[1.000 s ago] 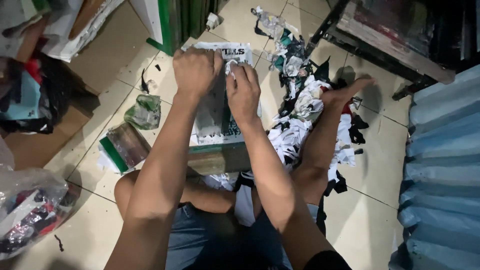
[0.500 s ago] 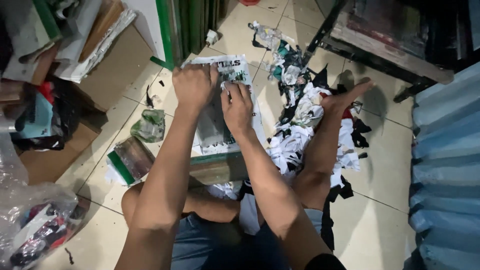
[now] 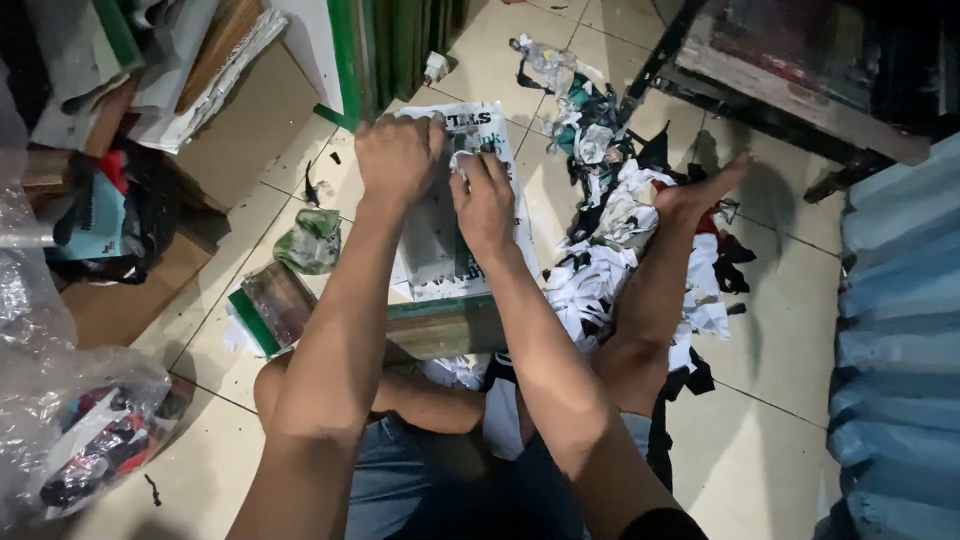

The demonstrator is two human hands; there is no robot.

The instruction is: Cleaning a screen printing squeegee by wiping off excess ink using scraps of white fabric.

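I sit on a tiled floor with a green-edged printing frame (image 3: 440, 312) lying in front of my legs. A white printed sheet (image 3: 500, 160) covers the frame's top. My left hand (image 3: 398, 158) is fisted near the sheet's far end, pressing down on it. My right hand (image 3: 485, 200) sits just beside it, fingers pinching a small white scrap of the sheet. My bare right foot (image 3: 700, 192) rests among the scraps to the right.
A pile of black, white and green torn scraps (image 3: 620, 240) spreads right of the frame. A crumpled green wad (image 3: 312, 240) and a small green-edged block (image 3: 272, 305) lie at left. Cardboard boxes (image 3: 210, 130) and a plastic bag (image 3: 80, 440) stand left; a dark table frame (image 3: 800, 100) is behind.
The view has shifted slightly. Both hands stay at the sheet's far end; the right hand has moved a little down and closed on a white scrap.
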